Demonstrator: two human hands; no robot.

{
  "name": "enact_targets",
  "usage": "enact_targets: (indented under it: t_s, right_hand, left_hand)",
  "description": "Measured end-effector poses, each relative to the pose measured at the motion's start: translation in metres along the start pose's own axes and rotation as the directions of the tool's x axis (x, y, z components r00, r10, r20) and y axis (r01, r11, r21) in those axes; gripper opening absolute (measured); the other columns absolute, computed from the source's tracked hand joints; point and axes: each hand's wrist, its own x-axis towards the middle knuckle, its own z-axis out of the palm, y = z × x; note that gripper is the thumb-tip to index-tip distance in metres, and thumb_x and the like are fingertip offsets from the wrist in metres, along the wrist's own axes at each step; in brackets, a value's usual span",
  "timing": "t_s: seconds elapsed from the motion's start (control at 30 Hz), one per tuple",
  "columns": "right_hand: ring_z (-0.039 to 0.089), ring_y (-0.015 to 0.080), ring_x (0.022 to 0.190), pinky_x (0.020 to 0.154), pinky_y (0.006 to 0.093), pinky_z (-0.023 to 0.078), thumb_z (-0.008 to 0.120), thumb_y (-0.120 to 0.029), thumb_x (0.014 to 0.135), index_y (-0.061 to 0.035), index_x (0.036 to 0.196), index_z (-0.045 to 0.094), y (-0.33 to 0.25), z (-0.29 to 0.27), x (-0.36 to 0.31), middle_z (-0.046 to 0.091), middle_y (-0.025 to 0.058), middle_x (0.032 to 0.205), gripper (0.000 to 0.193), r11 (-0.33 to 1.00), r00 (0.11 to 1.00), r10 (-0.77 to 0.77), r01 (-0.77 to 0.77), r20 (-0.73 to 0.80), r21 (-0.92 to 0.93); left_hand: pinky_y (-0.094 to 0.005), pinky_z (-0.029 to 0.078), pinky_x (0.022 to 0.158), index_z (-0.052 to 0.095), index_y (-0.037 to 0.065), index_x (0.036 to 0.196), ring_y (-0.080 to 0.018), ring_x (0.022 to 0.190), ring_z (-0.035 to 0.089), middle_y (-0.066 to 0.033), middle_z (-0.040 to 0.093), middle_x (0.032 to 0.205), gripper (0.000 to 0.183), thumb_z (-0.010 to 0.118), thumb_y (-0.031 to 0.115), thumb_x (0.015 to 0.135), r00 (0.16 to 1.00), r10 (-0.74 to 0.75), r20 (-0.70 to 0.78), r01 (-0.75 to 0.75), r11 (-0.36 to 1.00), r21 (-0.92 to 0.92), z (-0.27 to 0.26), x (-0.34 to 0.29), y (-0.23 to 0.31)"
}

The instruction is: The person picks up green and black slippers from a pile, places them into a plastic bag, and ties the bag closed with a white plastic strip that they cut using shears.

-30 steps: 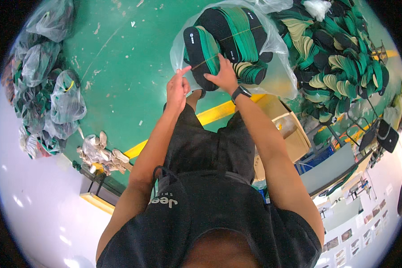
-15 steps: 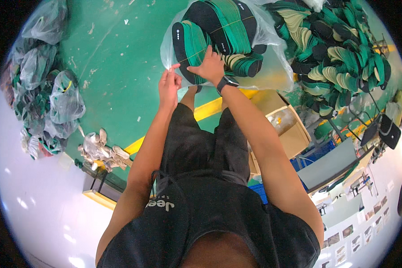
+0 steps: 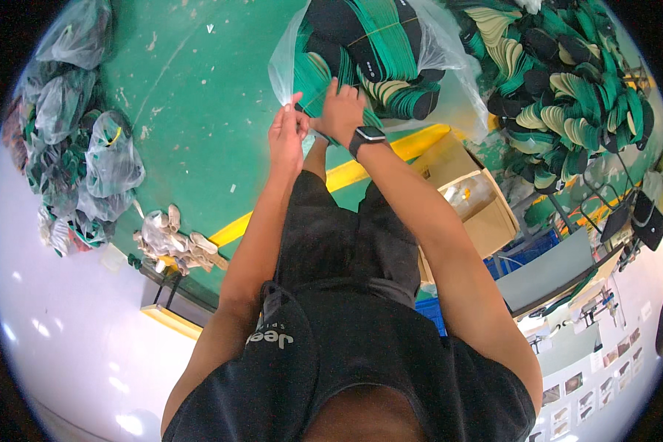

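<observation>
A clear plastic bag (image 3: 449, 44) lies in front of me with bundles of green and black shoe insoles (image 3: 379, 37) in it. My left hand (image 3: 286, 136) is closed at the bag's near left side, pinching its gathered plastic edge. Beside it, my right hand (image 3: 341, 118) lies over the nearest insole bundle (image 3: 313, 77), fingers apart and the thumb toward the left hand. That hand hides part of this bundle. A dark smartwatch (image 3: 368, 136) is on my right wrist.
A large heap of insoles (image 3: 567, 81) lies at the far right. On the right stands an open cardboard box (image 3: 486, 225). Filled plastic bags (image 3: 114, 158) line the left, with a pile of beige shoes (image 3: 177, 239) nearer. A yellow line (image 3: 346, 175) crosses the green floor (image 3: 191, 118).
My left hand has moved slightly right and now pinches the bag's edge. My right hand has drawn a little nearer to me and left, and the plastic now covers the left bundle.
</observation>
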Motion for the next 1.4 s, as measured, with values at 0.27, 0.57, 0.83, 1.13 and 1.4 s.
enact_targets:
  t_s: [0.27,0.57,0.83,1.13,1.4]
  right_hand:
    - [0.046,0.0319,0.102,0.085,0.0432,0.036,0.061,-0.062,0.069,0.0085,0.133,0.033,-0.006,0.032,0.031,0.05,0.0186,0.108,0.099,0.969,0.975,-0.222,0.224,0.028,-0.109]
    - [0.039,0.0399,0.117,0.099,0.0507,0.031,0.072,-0.026,0.067,0.002,0.123,0.043,0.076,-0.05,-0.031,0.042,0.0234,0.126,0.069,0.873,0.878,-0.246,0.385,-0.411,0.299]
    - [0.037,0.0408,0.122,0.102,0.0511,0.025,0.072,-0.03,0.07,0.0048,0.137,0.02,0.242,-0.09,-0.067,0.041,0.025,0.13,0.092,0.911,0.814,0.359,-0.413,-0.456,-0.019]
    - [0.059,0.0459,0.075,0.063,0.0508,0.047,0.046,-0.049,0.088,0.0056,0.078,0.063,0.271,-0.017,-0.019,0.06,0.0291,0.08,0.058,0.89,0.949,0.315,-0.307,0.032,0.337]
    - [0.061,0.0406,0.075,0.066,0.0478,0.046,0.046,-0.035,0.09,0.0049,0.094,0.061,0.279,0.021,-0.131,0.061,0.0288,0.081,0.043,0.885,0.917,0.397,-0.395,0.043,0.245]
  left_hand:
    - [-0.0208,0.034,0.05,0.06,0.003,0.099,-0.0058,0.054,0.042,0.0023,0.047,0.061,0.023,0.049,0.023,0.095,0.984,-0.121,0.135,0.086,0.966,0.242,-0.012,-0.003,0.011]
    - [-0.0202,0.021,0.04,0.064,0.008,0.095,-0.0028,0.046,0.03,0.0072,0.036,0.056,0.021,0.051,0.023,0.09,0.973,-0.203,-0.112,0.23,0.902,0.364,-0.04,0.003,0.002]
    - [-0.0206,0.026,0.042,0.062,0.004,0.096,-0.0041,0.047,0.035,0.0051,0.041,0.056,0.019,0.05,0.017,0.089,0.982,-0.159,-0.101,0.188,0.869,0.457,-0.008,0.004,0.003]
    - [-0.0312,0.042,0.059,0.063,0.005,0.079,-0.0144,0.063,0.052,-0.0038,0.055,0.065,0.032,0.052,0.033,0.089,0.966,-0.009,-0.258,0.198,0.669,0.717,-0.046,-0.028,-0.02]
    - [-0.0324,0.042,0.056,0.065,0.005,0.07,-0.0168,0.059,0.055,-0.0081,0.057,0.062,0.035,0.056,0.035,0.086,0.995,-0.098,0.025,0.043,0.625,0.779,-0.054,-0.07,-0.065]
